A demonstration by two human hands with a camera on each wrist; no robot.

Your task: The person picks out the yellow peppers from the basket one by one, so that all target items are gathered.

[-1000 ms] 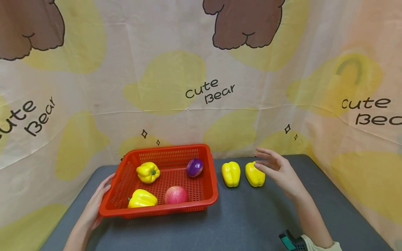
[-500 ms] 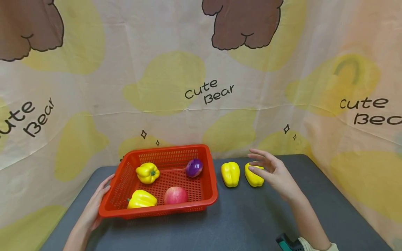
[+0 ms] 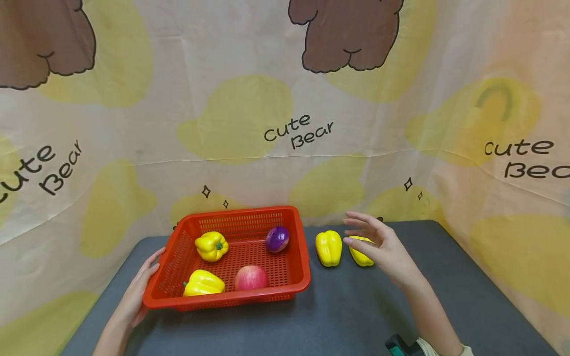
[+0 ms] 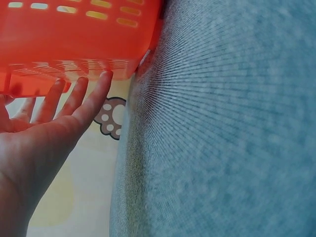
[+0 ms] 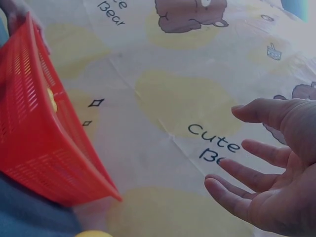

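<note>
My left hand (image 3: 139, 291) lies along the left outer side of a red plastic basket (image 3: 226, 302). In the left wrist view its fingers reach out fairly straight with the tips against the basket's perforated wall (image 4: 74, 42). Inside the basket are two yellow bell peppers (image 3: 212, 246) (image 3: 204, 283), a purple eggplant-like vegetable (image 3: 277, 239) and a pinkish-red apple (image 3: 251, 278). My right hand (image 3: 385, 249) hovers with spread, loosely bent fingers, holding nothing. Behind it a yellow bell pepper (image 3: 361, 258) is partly hidden, and another yellow bell pepper (image 3: 329, 248) lies between it and the basket.
The grey tabletop (image 3: 338, 316) carries everything. A cream curtain (image 3: 240, 123) printed with yellow patches, bears and lettering hangs behind and at both sides. A dark and teal device (image 3: 403, 346) is strapped at the right wrist, by a pale sleeve (image 3: 438, 348).
My right hand has drifted left, now covering more of the right-hand pepper and coming nearer the other one. The left hand, basket and contents hold their places.
</note>
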